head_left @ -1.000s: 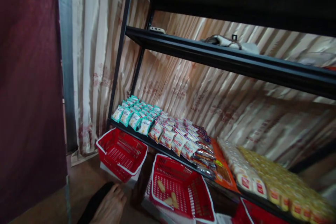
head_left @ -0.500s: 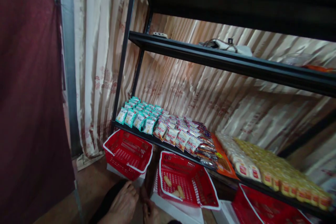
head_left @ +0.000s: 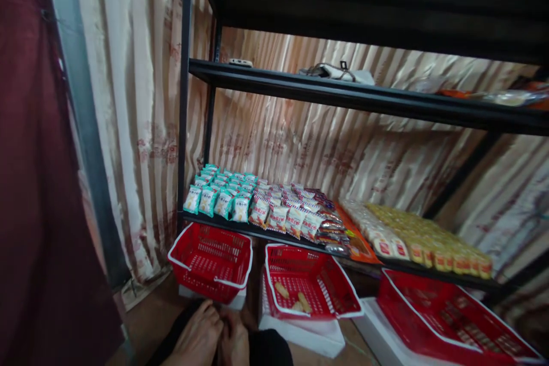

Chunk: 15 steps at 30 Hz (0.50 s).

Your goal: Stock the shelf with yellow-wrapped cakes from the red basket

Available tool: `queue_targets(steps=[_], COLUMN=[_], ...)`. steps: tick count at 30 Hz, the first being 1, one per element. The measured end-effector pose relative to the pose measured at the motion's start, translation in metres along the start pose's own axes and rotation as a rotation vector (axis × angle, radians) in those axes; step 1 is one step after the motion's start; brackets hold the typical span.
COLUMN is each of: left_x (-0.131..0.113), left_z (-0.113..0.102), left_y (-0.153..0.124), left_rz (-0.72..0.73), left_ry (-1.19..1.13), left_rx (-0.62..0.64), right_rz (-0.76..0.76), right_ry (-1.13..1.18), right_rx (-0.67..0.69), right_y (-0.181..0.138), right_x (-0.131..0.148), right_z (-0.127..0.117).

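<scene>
My left hand point(head_left: 198, 331) and my right hand point(head_left: 234, 337) are close together at the bottom, between dark-clothed knees. Their fingers are curled inward and the palms face away, so anything inside them is hidden. Just beyond my left hand is a red plastic basket point(head_left: 201, 283) with a white rim, and nothing shows inside it. To the right of my right hand, a second red basket point(head_left: 317, 274) holds a few pale yellowish pieces point(head_left: 303, 302); their kind is unclear. Neither hand touches a basket.
A black metal shelf point(head_left: 343, 100) spans the view. Its low board bears teal snack packets point(head_left: 223, 203), striped packets point(head_left: 295, 218), an orange package point(head_left: 362, 249) and rows of yellow packs point(head_left: 422, 234). A third red basket point(head_left: 454, 317) stands right. A maroon cloth point(head_left: 38, 183) hangs left.
My view has turned to the right and levelled, showing more of the third basket. My right hand has come up closer beside my left hand. Baskets and packets keep their places.
</scene>
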State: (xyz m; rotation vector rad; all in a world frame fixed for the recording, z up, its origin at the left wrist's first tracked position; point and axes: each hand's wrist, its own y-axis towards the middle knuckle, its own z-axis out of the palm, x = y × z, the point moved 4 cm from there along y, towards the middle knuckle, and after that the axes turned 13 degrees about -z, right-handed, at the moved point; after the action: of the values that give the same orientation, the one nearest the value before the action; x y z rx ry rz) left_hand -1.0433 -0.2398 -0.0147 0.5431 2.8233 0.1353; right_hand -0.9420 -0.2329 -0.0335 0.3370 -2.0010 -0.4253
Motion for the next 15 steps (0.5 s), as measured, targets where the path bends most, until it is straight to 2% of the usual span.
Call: queue_targets(steps=[6,10,15], left_x=[0.027,0.057,0.106], left_z=[-0.025,-0.026,-0.022], left_y=[-0.002,0.001,0.004], left_rz=[-0.069,-0.106,-0.134], left_ry=[0.094,0.164,0.155], left_rx=[0.079,0.109,0.127], right_rz=[0.08,0.066,0.067], right_ry=[-0.12,-0.14,-0.086], right_rx=[-0.078,-0.069,-0.059], right_y=[0.011,0.026,0.051], right_x=[-0.001,-0.004,-0.007], right_z=[0.009,0.027,0.057])
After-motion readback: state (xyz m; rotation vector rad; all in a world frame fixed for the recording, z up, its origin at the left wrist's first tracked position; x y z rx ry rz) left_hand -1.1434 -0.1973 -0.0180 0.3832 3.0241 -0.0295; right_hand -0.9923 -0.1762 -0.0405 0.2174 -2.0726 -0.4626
